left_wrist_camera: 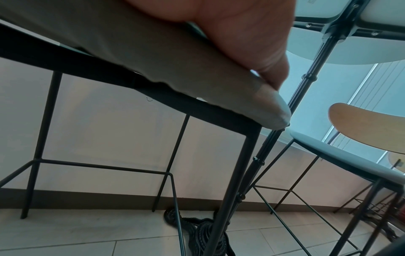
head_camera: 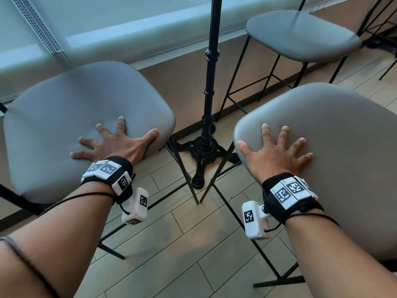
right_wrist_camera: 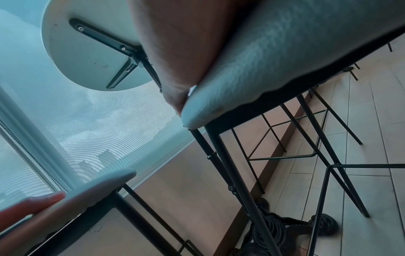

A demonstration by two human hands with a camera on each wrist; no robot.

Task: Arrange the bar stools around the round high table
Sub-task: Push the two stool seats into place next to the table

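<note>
Round white high table top (right_wrist_camera: 87, 57) sits overhead on a black fluted pedestal post (head_camera: 209, 100) with an ornate cast-iron base (head_camera: 204, 151). Two grey padded bar stools on thin black metal legs flank the post: left stool (head_camera: 71, 117), right stool (head_camera: 335, 134). A third grey stool (head_camera: 300, 33) stands further back by the wall. Left hand (head_camera: 113, 143) and right hand (head_camera: 275, 151) both lie spread flat on the seat cushions, thumbs at the inner edges. Judgement: frames look light but tall, so tippy; padding gives under the palm and may slip. Better to grip the seat edge or frame rail.
</note>
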